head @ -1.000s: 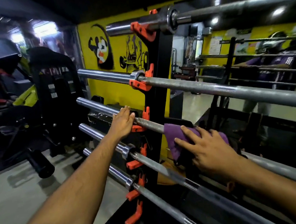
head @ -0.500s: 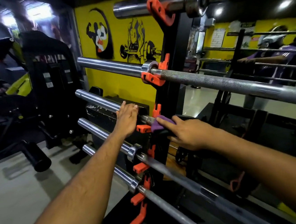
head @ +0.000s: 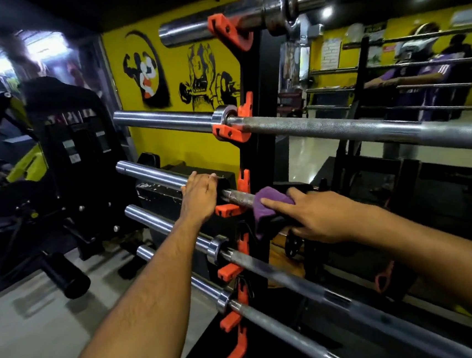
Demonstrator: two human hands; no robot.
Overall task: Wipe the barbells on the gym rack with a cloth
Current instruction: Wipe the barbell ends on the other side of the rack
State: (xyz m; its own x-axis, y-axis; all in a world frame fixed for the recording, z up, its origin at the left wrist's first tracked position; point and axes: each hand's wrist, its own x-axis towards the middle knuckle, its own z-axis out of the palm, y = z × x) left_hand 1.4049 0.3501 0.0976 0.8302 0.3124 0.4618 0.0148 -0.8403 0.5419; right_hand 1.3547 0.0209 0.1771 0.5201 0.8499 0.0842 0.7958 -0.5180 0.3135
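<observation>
1. Centrally, a black steel rack upright (head: 261, 153) carries five round metal barbells on angular orange plastic hooks (head: 229, 132), stacked one above another.
2. The third barbell (head: 153, 175) from the top is the one being handled; its left sleeve is smooth, polished and cylindrical, while the thinner shaft just right of the hook looks dull and finely knurled.
3. The left hand (head: 200, 195) lies over that sleeve beside the upright, fingers curled over the top of the bar and close together; whether the thumb closes underneath cannot be told.
4. The right hand (head: 316, 214) presses a soft purple cloth (head: 266, 207) against the shaft of the same barbell, just right of the orange hook; the index finger is stretched flat along the fabric and the other fingers bend down over the far side.
5. The cloth is crumpled and folds over the bar, with a loose flap hanging below it in front of the upright.
6. The second barbell (head: 339, 127) above shows a grainy, cross-hatched knurl that gives way to smooth steel further right, and a shiny collar ring at the hook.
7. The two lower barbells (head: 281, 275) run down to the right with chromed collars and grey matte shafts.
8. Behind, a yellow wall (head: 190, 76) bears black painted cartoon figures; a black weight machine (head: 75, 142) stands left on a pale, smooth floor (head: 27, 328).
</observation>
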